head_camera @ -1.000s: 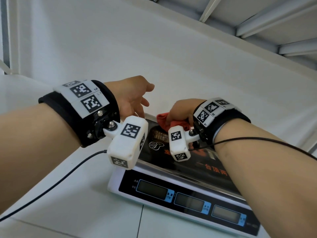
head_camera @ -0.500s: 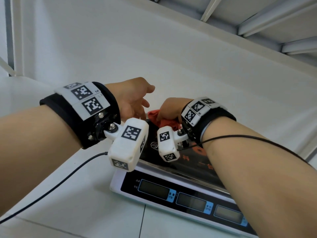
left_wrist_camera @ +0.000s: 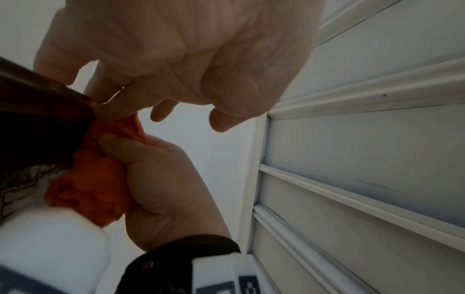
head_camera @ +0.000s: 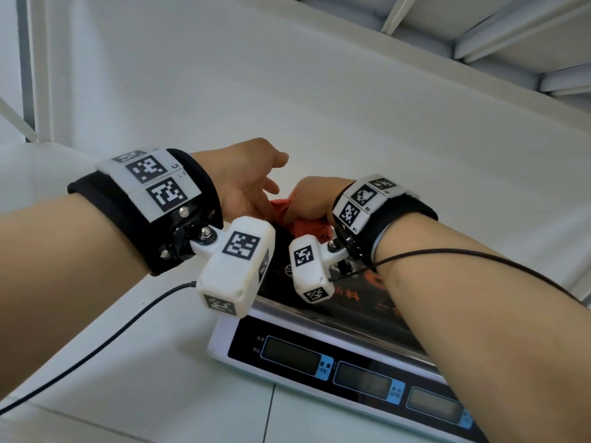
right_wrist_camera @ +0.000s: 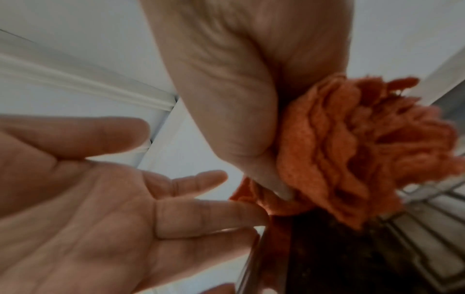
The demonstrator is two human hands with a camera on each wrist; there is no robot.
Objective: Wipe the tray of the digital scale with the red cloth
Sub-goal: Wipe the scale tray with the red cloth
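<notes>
A white digital scale [head_camera: 287, 372] stands on the white table, its shiny metal tray [head_camera: 361, 311] mirroring dark print. My right hand [head_camera: 311, 203] grips the bunched red cloth [head_camera: 308, 227] and presses it on the tray's far left corner. The wrist views show the cloth [left_wrist_camera: 88, 179] [right_wrist_camera: 352, 149] wadded in that hand [left_wrist_camera: 161, 179]. My left hand [head_camera: 252, 187] is at the tray's left edge with loose, spread fingers [right_wrist_camera: 201, 214]; a fingertip touches the tray's rim [left_wrist_camera: 45, 83]. It holds nothing.
A white wall [head_camera: 319, 107] rises close behind the scale, with a white slatted frame [head_camera: 511, 33] above. Three blank displays [head_camera: 364, 375] line the scale's front panel. A black cable [head_camera: 96, 346] runs across the table at the left.
My right hand has slid the red cloth leftward across the tray, to the far left corner beside my left hand. The left hand has stayed at the tray's left edge.
</notes>
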